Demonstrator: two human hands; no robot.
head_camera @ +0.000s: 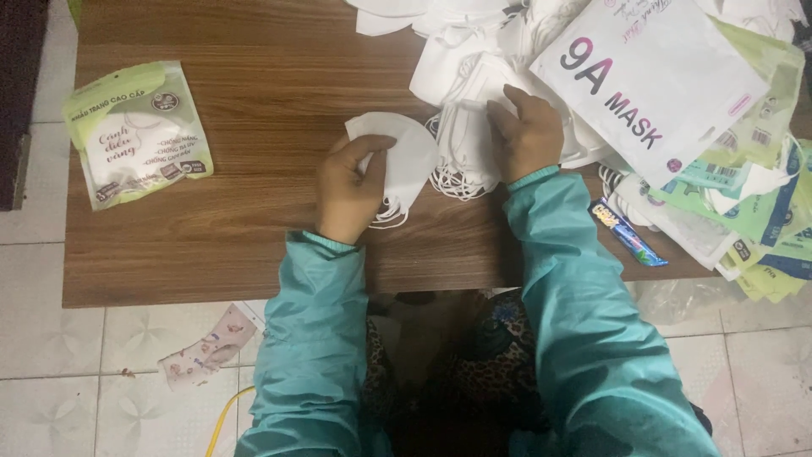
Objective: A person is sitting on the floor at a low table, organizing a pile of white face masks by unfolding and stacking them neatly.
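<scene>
Here, left hand [348, 188] grips 1 white mask [397, 156]; right hand [526, 131] presses mask stack [463, 140].

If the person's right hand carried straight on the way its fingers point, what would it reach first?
Probably the pile of white masks directly beyond the right hand, whose fingertips already rest on the stack; the white pouch lies just to the side.

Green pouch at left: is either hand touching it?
No. The green pouch lies alone; left hand holds a white mask, right hand rests on the mask pile.
</scene>
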